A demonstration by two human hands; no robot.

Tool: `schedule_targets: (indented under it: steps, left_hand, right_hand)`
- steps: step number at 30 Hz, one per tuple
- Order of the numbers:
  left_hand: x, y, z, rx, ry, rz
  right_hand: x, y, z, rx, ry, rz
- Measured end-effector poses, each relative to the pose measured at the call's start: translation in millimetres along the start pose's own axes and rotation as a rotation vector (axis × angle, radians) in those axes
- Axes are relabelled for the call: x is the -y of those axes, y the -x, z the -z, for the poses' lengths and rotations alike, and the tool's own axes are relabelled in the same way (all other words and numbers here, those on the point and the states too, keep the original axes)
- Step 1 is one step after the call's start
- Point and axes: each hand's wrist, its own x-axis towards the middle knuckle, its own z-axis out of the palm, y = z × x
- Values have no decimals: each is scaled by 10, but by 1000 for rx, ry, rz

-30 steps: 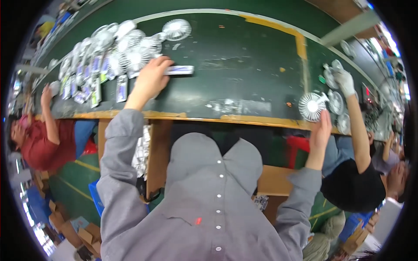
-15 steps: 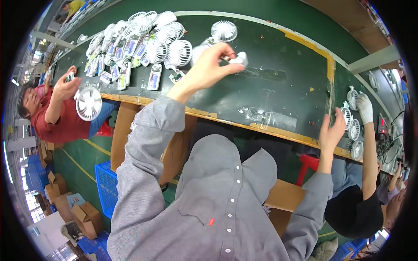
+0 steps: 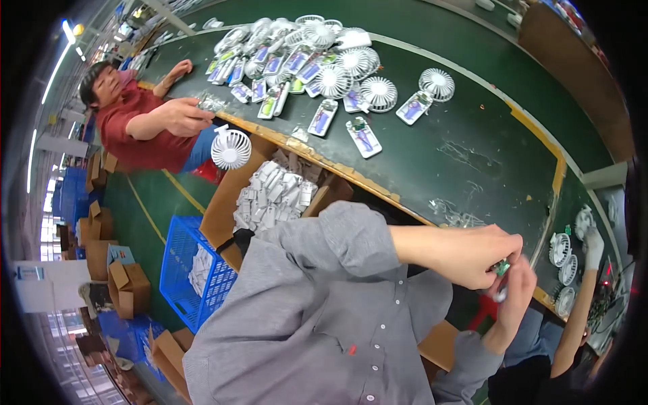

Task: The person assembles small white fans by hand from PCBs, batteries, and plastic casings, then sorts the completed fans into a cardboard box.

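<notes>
My left hand (image 3: 469, 255) reaches across to the right, its fingers closed on a small part with a green circuit board (image 3: 501, 268). Against it, my right hand (image 3: 516, 293) is also closed, over the table's front edge; a light, shiny bit shows below its fingers, and what it grips is mostly hidden. On the dark green table (image 3: 398, 172), an open white fan handle (image 3: 364, 138) with a purple-blue insert lies nearest. Behind it rests a white handheld fan (image 3: 437, 84) with its handle (image 3: 414, 108) opened. A heap of similar fans (image 3: 334, 81) and handles spreads to the left.
Below the table edge, a cardboard box holds white plastic parts (image 3: 277, 196), beside a blue crate (image 3: 185, 270). A co-worker in red (image 3: 145, 128) at left holds a fan (image 3: 231, 148). At right, a co-worker's gloved hand (image 3: 594, 248) is by several fans (image 3: 567, 270).
My left hand has moved from above the table, where it held a small white piece, to the right, meeting my right hand. My right hand was open and is now closed. The view has shifted left.
</notes>
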Motion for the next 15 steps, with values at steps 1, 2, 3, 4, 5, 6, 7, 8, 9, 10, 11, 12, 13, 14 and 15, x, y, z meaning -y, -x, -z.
schedule_targets:
  steps: [1,2,3,4,5,6,7,8,9,10,11,12,13,14,15]
  left_hand:
    - [65,73,-37,-35,26,-10]
    - [176,118,-146,-78,-93,-141]
    - [250,169,-256,-124,-209,-271]
    - [298,260,-366,-157,-381,-281]
    - [306,304,-415,-188,-486,-326]
    - [321,349,-468,-221,-587,-368]
    - [356,386,-531,-274,-747,-393]
    - [383,411,-564,-281,-751,-391]
    - [407,433,-586,-310,-796,-454]
    - [425,450,-608,-338,-843,-517]
    - [423,458,-655,-385,-815,-560]
    - [415,475,-718,-400,-726,-552]
    - [405,484,-771,-415,-638,-545]
    - [401,496,-778,-380,-432,-490]
    - [421,481,-741,-455,-218,-416]
  right_hand:
    - [-10,80,-29,105,-74,-129]
    - [-136,192,-19,137,-143,-129]
    - [-186,255,-1,231,-233,-169]
    - [-260,349,-50,156,-272,-170]
    - [-310,396,-109,113,-269,-145]
    - [-373,446,-147,72,-264,-125]
    - [-419,499,-169,88,-339,-89]
    - [-374,528,-196,55,-388,-137]
    - [-327,561,-229,22,-437,-183]
    - [-283,602,-284,6,-441,-193]
    - [-277,658,-298,7,-438,-180]
    - [-295,730,-288,9,-436,-167]
    - [-368,825,-268,-18,-479,-125]
    - [-330,880,-324,-18,-577,-18]
    - [-293,935,-379,-18,-673,91]
